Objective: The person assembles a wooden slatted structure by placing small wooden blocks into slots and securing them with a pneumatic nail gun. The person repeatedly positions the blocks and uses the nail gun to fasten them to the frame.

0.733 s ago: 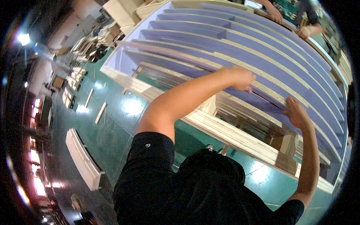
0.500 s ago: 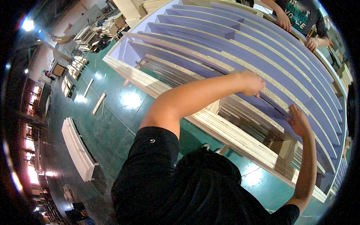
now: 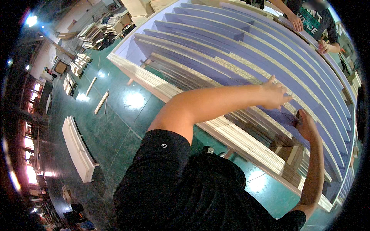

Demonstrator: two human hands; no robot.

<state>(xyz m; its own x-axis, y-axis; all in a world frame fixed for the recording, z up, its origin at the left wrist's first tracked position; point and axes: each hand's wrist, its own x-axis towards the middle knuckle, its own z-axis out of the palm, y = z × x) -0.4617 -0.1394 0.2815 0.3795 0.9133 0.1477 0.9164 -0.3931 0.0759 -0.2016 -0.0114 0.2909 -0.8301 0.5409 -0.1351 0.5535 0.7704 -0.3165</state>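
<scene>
A large rack or frame (image 3: 235,127) with light wooden rails holds long purple-blue boards (image 3: 192,31) standing on edge in rows, their raw chipboard edges upward. Over these edges my left hand (image 3: 275,93) reaches, fingers spread apart and gripping nothing. To its right, my right hand (image 3: 306,126) is curled at the upper edge of one of the near boards; its fingertips are partly hidden behind the edge. Shorter boards stand in the frame's nearest row, below my left forearm.
Across the frame, a co-worker's hands (image 3: 296,23) rest near its far rail. A white panel stack (image 3: 80,150) lies on the green floor (image 3: 127,119) at left. Loose wood strips (image 3: 101,102) and timber piles (image 3: 96,34) are farther back.
My left hand has let go of the board edge, moved right and forward, and spread its fingers. The board's left end has dropped lower into the frame. My right hand stays nearly in place.
</scene>
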